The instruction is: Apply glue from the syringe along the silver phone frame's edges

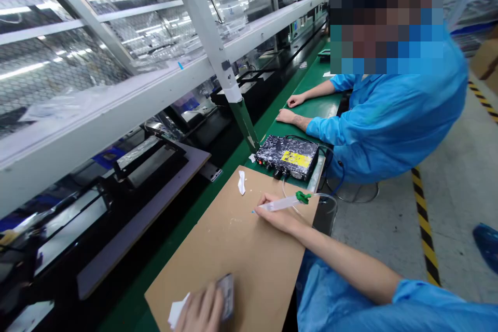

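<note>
My right hand grips a clear plastic syringe barrel with a green fitting and a thin clear tube. Its blue-marked tip sits just above a brown cardboard sheet, and I cannot tell whether it touches. At the bottom edge, my left hand holds a small dark rectangular block, partly hidden by my fingers, with a white wipe under it. A white paper scrap lies on the cardboard between my hands.
Beyond the cardboard stands a black speckled control box with a yellow label and knobs. A co-worker in a blue smock rests both hands on the green workbench. Dark trays and a white-framed glass rack run along the left. Yellow-black tape marks the floor.
</note>
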A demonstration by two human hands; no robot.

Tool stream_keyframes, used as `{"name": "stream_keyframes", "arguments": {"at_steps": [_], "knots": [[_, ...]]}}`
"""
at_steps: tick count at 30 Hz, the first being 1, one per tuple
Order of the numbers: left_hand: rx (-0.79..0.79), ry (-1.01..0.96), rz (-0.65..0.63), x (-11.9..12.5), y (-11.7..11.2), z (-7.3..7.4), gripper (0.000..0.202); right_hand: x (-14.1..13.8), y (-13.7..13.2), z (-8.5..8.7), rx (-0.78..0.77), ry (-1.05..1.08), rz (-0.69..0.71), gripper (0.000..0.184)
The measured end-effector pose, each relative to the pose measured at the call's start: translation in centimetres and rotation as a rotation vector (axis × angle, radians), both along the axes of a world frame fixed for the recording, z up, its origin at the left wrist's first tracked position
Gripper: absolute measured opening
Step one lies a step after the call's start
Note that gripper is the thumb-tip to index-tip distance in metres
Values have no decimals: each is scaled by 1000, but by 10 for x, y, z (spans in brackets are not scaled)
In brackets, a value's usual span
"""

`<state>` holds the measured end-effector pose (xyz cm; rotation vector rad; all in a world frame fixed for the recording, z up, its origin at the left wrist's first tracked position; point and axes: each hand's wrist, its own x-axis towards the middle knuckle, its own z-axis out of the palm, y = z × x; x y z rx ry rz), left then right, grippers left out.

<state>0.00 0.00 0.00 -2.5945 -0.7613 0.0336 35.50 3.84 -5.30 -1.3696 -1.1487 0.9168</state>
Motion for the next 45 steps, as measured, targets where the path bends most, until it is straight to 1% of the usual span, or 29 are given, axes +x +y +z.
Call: {"name": "stream_keyframes", "arguments": {"at_steps": [2, 3, 4, 5, 6, 8, 10, 11, 12, 13, 14, 15, 16, 17, 18, 19, 22, 24, 26, 28, 29, 32, 34, 37, 39, 42, 45], "knots": [[41, -24, -46, 22, 4, -26, 65, 1, 1, 2, 4, 7, -12, 23], [-3, -4, -50, 38, 9, -35, 68, 2, 1, 2, 2, 9, -18, 23], [-79, 13, -67, 55, 14, -40, 70, 3, 0, 2, -2, 10, -21, 24], [-171, 20, -82, 70, 19, -41, 72, 4, -2, 2, -9, 12, -23, 25], [-256, 6, -34, 83, 23, -39, 73, 6, -4, 1, -17, 13, -22, 26], [-440, -28, 47, 96, 25, -26, 77, 9, -9, -1, -31, 22, -14, 30], [-608, -84, 80, 97, 23, -8, 87, 13, -13, -5, -42, 42, -6, 33], [-663, -132, 110, 96, 20, -1, 87, 14, -14, -7, -50, 53, -1, 34], [-684, -197, 177, 95, 18, 5, 80, 15, -15, -9, -60, 62, 4, 35], [-670, -259, 286, 94, 16, 8, 71, 17, -15, -11, -71, 67, 9, 35], [-621, -310, 426, 95, 16, 9, 66, 18, -16, -13, -70, 63, -1, 35], [-566, -333, 562, 97, 17, 7, 70, 19, -17, -14, -56, 53, -18, 35], [-531, -338, 662, 100, 19, 3, 79, 19, -19, -15, -43, 39, -30, 34], [-519, -343, 722, 103, 22, -2, 88, 20, -20, -15, -32, 22, -38, 34], [-529, -353, 739, 107, 27, -8, 93, 21, -22, -14, -26, 5, -42, 33], [-555, -373, 724, 112, 32, -14, 95, 21, -23, -13, -27, -8, -39, 33], [-619, -460, 633, 124, 46, -29, 86, 22, -25, -12, -29, -22, -36, 30], [-642, -493, 587, 131, 53, -35, 82, 21, -25, -11, -22, 6, -45, 30], [-655, -525, 562, 138, 57, -39, 85, 20, -24, -11, -21, 50, -59, 32], [-674, -549, 528, 143, 61, -42, 90, 19, -23, -10, -21, 80, -79, 32], [-686, -558, 504, 145, 62, -43, 89, 19, -23, -9, -18, 82, -89, 32], [-709, -589, 414, 147, 62, -45, 66, 21, -22, -5, -14, 62, -92, 30], [-714, -617, 362, 146, 61, -47, 55, 25, -22, -3, -22, 36, -58, 28], [-744, -642, 270, 143, 59, -50, 53, 32, -23, -2, -24, -36, 10, 26], [-765, -651, 221, 142, 59, -51, 51, 35, -26, -3, -2, -100, 31, 25], [-769, -668, 194, 144, 58, -51, 45, 37, -30, -3, 48, -159, 19, 26], [-752, -674, 192, 146, 57, -49, 38, 36, -33, -1, 71, -203, 8, 24]]}}
